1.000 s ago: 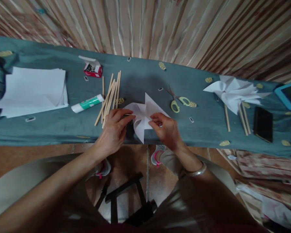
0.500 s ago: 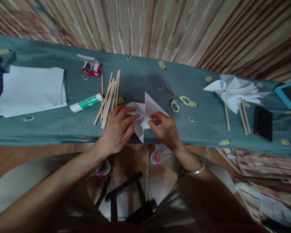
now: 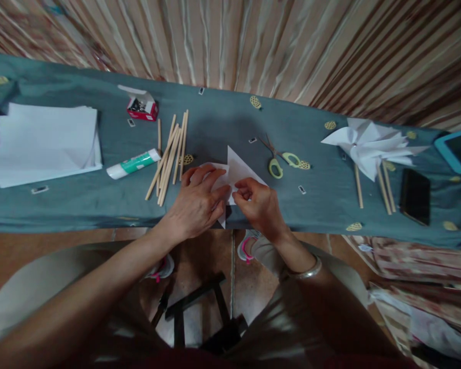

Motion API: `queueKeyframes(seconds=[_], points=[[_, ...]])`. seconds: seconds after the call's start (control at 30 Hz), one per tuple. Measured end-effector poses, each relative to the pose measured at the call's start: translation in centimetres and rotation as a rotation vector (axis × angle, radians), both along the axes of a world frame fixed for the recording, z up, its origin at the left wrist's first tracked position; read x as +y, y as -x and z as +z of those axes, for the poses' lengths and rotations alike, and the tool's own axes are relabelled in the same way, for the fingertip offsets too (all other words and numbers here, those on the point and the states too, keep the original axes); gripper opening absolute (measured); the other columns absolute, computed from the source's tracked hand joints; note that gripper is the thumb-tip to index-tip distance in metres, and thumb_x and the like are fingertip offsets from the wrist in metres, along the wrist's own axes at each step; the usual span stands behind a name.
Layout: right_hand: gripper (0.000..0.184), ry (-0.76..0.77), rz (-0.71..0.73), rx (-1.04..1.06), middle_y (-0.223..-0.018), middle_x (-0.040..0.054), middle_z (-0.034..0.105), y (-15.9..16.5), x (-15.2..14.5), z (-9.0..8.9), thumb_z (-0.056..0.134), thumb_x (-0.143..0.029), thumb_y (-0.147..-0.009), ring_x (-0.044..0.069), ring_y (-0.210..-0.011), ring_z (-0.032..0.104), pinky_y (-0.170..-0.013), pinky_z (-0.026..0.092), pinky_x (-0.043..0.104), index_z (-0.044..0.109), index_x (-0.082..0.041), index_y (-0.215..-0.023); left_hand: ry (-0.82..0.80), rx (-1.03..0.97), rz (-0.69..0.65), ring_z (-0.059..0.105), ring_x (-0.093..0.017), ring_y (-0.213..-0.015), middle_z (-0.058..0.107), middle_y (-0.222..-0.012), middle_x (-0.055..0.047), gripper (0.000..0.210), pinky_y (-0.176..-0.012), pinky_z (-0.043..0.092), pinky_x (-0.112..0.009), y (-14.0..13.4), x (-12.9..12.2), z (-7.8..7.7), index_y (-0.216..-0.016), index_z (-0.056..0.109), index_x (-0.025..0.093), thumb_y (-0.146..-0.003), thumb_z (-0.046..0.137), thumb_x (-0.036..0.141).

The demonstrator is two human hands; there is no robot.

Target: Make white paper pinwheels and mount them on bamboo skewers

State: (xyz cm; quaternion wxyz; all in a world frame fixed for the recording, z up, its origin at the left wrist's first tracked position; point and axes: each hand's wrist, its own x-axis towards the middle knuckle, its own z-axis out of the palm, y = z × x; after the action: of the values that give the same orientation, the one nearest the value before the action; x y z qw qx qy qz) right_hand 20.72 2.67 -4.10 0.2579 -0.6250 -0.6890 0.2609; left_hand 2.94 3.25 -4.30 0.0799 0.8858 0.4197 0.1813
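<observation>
A white paper pinwheel with pointed, folded blades lies at the table's front edge, partly covered by both hands. My left hand is curved over its left side, holding the paper down, with the index fingertip near the middle. From the right, my right hand has thumb and curled fingers pinched together at the pinwheel's centre. Whether a small part is between those fingertips is hidden. Several wooden sticks lie just left of my left hand. Scissors with pale green handles rest open beyond my right hand.
A glue stick, a red box of small metal pieces and a paper stack lie on the left. Pinwheels on sticks, a black phone and a blue-framed device lie right. A dark stool stands below.
My left hand has moved right over the pinwheel, bringing its fingertips to the middle and covering more of the left blades. My right hand stays pinched at nearly the same spot.
</observation>
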Motion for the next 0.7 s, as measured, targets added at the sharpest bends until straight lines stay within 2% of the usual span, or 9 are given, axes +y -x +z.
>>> queueKeyframes(seconds=[0.6, 0.7], points=[[0.015, 0.01, -0.011, -0.043, -0.074, 0.0023, 0.072, 0.18, -0.08, 0.27, 0.056, -0.017, -0.08, 0.018, -0.071, 0.069, -0.069, 0.049, 0.027, 0.065, -0.019, -0.092, -0.011, 0.081, -0.009, 0.042, -0.036, -0.128, 0.055, -0.135, -0.012, 0.029, -0.104, 0.033, -0.058, -0.58, 0.24, -0.3, -0.11, 0.067, 0.018, -0.09, 0.048, 0.027], [0.017, 0.012, -0.002, -0.069, -0.073, 0.0025, 0.072, 0.25, -0.13, 0.36, 0.055, -0.016, -0.08, 0.018, -0.071, 0.068, -0.069, 0.048, 0.027, 0.065, -0.018, -0.093, 0.009, 0.067, -0.006, 0.044, -0.035, -0.127, 0.057, -0.133, -0.011, 0.027, -0.106, 0.032, -0.057, -0.85, 0.32, -0.28, -0.107, 0.067, 0.021, -0.089, 0.049, 0.028]])
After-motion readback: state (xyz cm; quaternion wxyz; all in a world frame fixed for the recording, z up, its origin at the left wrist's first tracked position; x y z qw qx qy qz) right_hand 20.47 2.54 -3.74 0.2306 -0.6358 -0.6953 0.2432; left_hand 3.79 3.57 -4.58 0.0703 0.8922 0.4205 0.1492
